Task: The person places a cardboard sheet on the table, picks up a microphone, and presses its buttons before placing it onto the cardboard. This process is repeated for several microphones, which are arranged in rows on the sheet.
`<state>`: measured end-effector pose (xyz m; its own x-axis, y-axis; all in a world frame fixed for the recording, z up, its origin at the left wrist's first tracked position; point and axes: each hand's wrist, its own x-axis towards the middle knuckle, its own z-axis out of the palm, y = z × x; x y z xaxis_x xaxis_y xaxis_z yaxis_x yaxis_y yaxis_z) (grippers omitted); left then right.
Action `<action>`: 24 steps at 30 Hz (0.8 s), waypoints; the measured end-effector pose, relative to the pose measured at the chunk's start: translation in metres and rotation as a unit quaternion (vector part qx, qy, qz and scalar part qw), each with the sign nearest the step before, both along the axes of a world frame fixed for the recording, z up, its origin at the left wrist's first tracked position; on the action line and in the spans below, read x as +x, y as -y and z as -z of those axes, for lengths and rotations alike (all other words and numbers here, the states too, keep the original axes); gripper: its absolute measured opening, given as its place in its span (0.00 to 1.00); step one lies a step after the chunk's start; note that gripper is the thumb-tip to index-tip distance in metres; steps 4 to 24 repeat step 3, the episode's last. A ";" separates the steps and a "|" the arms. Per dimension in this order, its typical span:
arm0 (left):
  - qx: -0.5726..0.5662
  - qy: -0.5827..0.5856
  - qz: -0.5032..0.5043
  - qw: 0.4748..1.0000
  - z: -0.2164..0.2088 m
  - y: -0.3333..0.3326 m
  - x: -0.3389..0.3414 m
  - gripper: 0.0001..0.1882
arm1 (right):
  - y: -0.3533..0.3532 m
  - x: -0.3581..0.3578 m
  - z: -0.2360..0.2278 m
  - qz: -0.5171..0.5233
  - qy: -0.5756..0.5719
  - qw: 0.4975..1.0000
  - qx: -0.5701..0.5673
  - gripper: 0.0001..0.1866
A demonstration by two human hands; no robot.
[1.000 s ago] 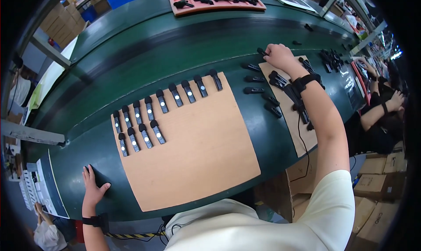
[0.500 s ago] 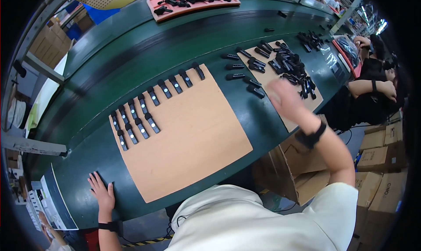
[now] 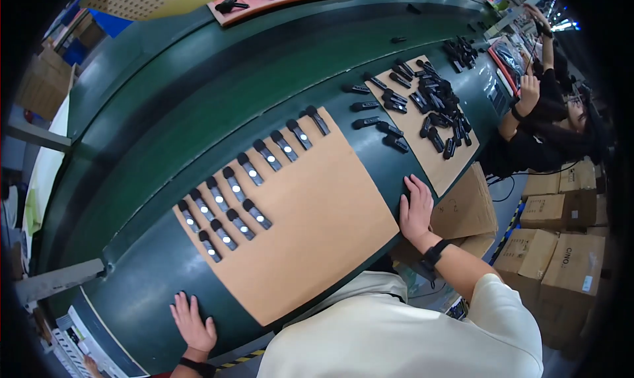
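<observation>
My left hand (image 3: 193, 322) lies flat on the green table, fingers spread, holding nothing. My right hand (image 3: 416, 211) rests on the table's near edge, between two brown boards, with its fingers stretched out and nothing in it. On the larger brown board (image 3: 310, 239), small black clip-size microphones with foam tips stand in a long slanted row, each like this microphone (image 3: 249, 169). A second, shorter row, including this microphone (image 3: 257, 214), lies in front. Most bear a round white dot. The narrower board (image 3: 413, 137) carries a loose heap of similar microphones (image 3: 436, 94); several more lie just left of it.
At the far side is a pink tray (image 3: 231, 16) of black pieces. Another dark cluster (image 3: 462, 51) lies beyond the narrow board. A metal post (image 3: 59, 282) juts in at left. Cardboard boxes (image 3: 564, 266) stand at right, near a co-worker in black (image 3: 528, 150) with raised arms.
My right hand has come back from beside the microphone heap to the near table edge and settled there. My left hand stays flat. The view has shifted, and the co-worker's arms have risen.
</observation>
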<state>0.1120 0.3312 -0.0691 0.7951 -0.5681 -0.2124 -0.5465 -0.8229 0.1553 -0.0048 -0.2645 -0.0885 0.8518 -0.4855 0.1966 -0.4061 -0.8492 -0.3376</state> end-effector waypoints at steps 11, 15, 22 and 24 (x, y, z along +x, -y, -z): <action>0.087 -0.089 -0.047 0.991 -0.007 0.004 0.005 0.44 | -0.011 0.001 -0.005 0.019 -0.021 0.998 -0.052 0.26; 0.087 -0.089 -0.047 0.991 -0.007 0.004 0.005 0.44 | -0.011 0.001 -0.005 0.019 -0.021 0.998 -0.052 0.26; 0.087 -0.089 -0.047 0.991 -0.007 0.004 0.005 0.44 | -0.011 0.001 -0.005 0.019 -0.021 0.998 -0.052 0.26; 0.087 -0.089 -0.047 0.991 -0.007 0.004 0.005 0.44 | -0.011 0.001 -0.005 0.019 -0.021 0.998 -0.052 0.26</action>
